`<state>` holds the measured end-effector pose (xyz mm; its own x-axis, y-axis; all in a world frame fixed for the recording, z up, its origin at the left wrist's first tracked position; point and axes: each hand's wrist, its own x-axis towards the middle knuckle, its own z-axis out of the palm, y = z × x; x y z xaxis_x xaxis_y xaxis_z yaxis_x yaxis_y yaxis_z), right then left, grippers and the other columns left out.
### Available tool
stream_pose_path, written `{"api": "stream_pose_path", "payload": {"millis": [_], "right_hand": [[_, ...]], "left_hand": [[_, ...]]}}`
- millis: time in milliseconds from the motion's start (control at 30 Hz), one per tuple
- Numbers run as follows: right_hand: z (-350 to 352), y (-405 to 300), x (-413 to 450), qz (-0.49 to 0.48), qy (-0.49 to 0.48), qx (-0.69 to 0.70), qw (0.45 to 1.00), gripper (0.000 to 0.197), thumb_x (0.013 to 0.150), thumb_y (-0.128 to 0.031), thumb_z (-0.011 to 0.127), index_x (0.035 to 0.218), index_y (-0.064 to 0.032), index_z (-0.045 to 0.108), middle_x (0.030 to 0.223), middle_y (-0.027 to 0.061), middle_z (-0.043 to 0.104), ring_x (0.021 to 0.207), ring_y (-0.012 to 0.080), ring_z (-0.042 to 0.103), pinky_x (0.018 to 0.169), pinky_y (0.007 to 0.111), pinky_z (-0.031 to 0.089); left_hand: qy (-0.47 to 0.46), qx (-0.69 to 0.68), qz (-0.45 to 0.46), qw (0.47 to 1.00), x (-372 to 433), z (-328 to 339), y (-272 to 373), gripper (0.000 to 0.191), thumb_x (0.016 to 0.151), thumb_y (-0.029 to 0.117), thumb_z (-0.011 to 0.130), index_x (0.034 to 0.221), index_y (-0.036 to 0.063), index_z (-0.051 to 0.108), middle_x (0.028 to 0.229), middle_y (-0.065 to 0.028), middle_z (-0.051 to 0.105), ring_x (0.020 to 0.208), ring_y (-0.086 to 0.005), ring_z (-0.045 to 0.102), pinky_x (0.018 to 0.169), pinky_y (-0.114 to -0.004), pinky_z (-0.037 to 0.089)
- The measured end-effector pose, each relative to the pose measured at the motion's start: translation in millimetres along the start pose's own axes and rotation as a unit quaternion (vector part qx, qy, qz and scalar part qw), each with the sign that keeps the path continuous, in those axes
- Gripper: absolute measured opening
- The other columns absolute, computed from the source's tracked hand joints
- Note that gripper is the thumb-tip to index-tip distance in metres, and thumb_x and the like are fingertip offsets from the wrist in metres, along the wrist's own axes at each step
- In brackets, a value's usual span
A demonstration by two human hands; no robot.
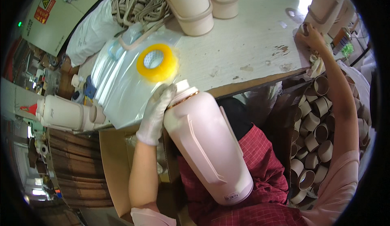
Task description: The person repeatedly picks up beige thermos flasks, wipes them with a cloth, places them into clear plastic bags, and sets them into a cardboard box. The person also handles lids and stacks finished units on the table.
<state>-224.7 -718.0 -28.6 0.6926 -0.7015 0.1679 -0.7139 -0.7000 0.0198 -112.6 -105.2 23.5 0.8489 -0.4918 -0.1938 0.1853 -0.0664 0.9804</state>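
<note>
My left hand (157,113), in a white glove, grips the neck of a large pale-pink vacuum flask (207,143). The flask lies tilted over my lap, its neck at the table edge and its base towards me. It has a copper-coloured ring below the neck, raised strips along its sides and a small printed label near the base. My right hand (312,37) is bare and stretched far to the right side of the table. Its fingers are curled beside the foot of a standing beige flask (326,9); whether they hold anything is unclear.
A yellow tape roll (157,62) lies on clear plastic sheets (122,89). Beige straps (140,6) fill a white sack (91,31). Other flasks (195,9) stand at the back; one flask (64,111) lies left. Cup-like rings (312,146) fill a container right. A cardboard box (114,168) stands below.
</note>
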Motion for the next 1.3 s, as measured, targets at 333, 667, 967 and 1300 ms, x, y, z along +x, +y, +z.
{"api": "stream_pose_path", "payload": {"millis": [333, 667, 967, 1300], "right_hand": [[-89, -189, -135, -0.300, 0.026, 0.499, 0.812, 0.087, 0.080, -0.051, 0.087, 0.140, 0.0028, 0.051, 0.127, 0.0209, 0.060, 0.117, 0.0321, 0.064, 0.095, 0.042, 0.060], [-156, -300, -264, -0.330, -0.061, 0.657, 0.676, 0.056, 0.092, -0.047, 0.073, 0.123, -0.0014, 0.064, 0.122, 0.0194, 0.067, 0.114, 0.0353, 0.064, 0.103, 0.041, 0.048], [-170, -313, -394, -0.605, 0.029, 0.489, 0.628, 0.040, 0.076, -0.020, 0.070, 0.112, -0.0059, 0.067, 0.122, 0.0093, 0.062, 0.118, 0.0308, 0.056, 0.115, 0.050, 0.038], [-78, -237, -325, -0.300, -0.047, 0.529, 0.792, 0.053, 0.078, -0.028, 0.091, 0.117, -0.0020, 0.066, 0.114, 0.0138, 0.065, 0.100, 0.0249, 0.064, 0.083, 0.035, 0.053]], "left_hand": [[-0.052, 0.036, 0.015, 0.998, -3, 26, 8, 0.064, 0.106, 0.056, 0.049, 0.140, 0.0026, 0.055, 0.126, -0.0138, 0.066, 0.114, -0.0204, 0.066, 0.100, -0.034, 0.054], [-0.030, -0.002, 0.132, 0.991, -31, 27, 31, 0.074, 0.108, 0.062, 0.037, 0.153, 0.0024, 0.041, 0.144, -0.0125, 0.055, 0.133, -0.0209, 0.053, 0.110, -0.036, 0.046], [-0.233, 0.228, 0.103, 0.940, -10, -30, 77, 0.056, 0.092, 0.035, 0.072, 0.137, 0.0037, 0.063, 0.123, -0.0073, 0.066, 0.118, -0.0173, 0.058, 0.110, -0.031, 0.042], [-0.166, 0.160, 0.154, 0.961, -64, -39, 73, 0.056, 0.083, 0.035, 0.073, 0.129, 0.0042, 0.067, 0.113, -0.0071, 0.068, 0.112, -0.0171, 0.060, 0.103, -0.032, 0.046]]}}
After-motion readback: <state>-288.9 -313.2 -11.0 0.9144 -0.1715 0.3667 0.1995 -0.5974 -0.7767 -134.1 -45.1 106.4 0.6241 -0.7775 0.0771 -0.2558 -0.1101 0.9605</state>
